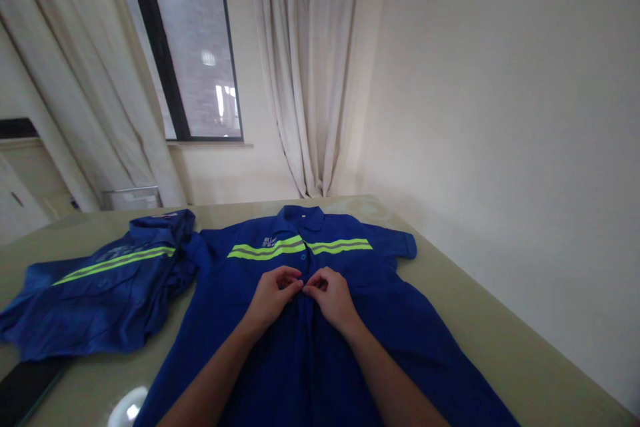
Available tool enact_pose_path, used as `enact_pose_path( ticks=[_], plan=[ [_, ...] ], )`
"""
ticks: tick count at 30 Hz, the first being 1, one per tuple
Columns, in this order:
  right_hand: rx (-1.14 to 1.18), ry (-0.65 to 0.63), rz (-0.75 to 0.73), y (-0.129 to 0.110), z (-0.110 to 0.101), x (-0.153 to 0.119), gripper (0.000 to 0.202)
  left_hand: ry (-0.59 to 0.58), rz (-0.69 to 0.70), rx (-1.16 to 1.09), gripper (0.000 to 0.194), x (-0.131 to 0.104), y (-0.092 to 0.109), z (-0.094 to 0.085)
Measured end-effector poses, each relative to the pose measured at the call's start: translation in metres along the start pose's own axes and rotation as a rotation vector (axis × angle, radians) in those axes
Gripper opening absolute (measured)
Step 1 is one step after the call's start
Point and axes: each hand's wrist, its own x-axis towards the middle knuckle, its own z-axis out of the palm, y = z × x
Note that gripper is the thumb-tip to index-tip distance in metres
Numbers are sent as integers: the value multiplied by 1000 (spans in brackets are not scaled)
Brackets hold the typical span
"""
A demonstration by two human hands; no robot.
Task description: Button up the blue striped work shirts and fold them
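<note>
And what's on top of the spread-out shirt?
On the shirt are the left hand and right hand, pinching its front below a button. Whatever lies between their fingertips is covered.

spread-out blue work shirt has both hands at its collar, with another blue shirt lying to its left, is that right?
Not the collar: the head view shows the left hand and right hand at the front placket, below the reflective stripes. The rest is right.

Spread shirt (pixel 307 360): near end cut off; chest lettering (pixel 269 241) too small to read. Portion pinched by left hand (pixel 274 295) and right hand (pixel 333 297): hidden by fingers. Dark object (pixel 25 390), near left: partly covered, cut off.
</note>
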Motion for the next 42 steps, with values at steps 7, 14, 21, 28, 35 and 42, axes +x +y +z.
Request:
enact_pose_path(
  ticks=[7, 14, 21, 28, 35, 42],
  plan=[
    [111, -14, 193, 12, 3, 7, 5, -121, 211, 384, 17, -9, 12, 0],
    [79, -65, 129, 12, 2, 6, 13, -50, 290, 818, 24, -20, 14, 8],
    [-212, 24, -46, -2, 3, -6, 28, 16, 248, 847, 41, -15, 12, 3],
    [-358, 24, 42, -22, 1, -16, 20, -14, 218, 993, 52, -43, 8, 20],
    [-609, -1, 16, -36, 4, -19, 13, -2, 220, 1069, 56, -92, 18, 28],
    [-304, 92, 135, -7, 1, -8, 9, 54, 159, 1089, 39, -60, 38, 29]
  ],
)
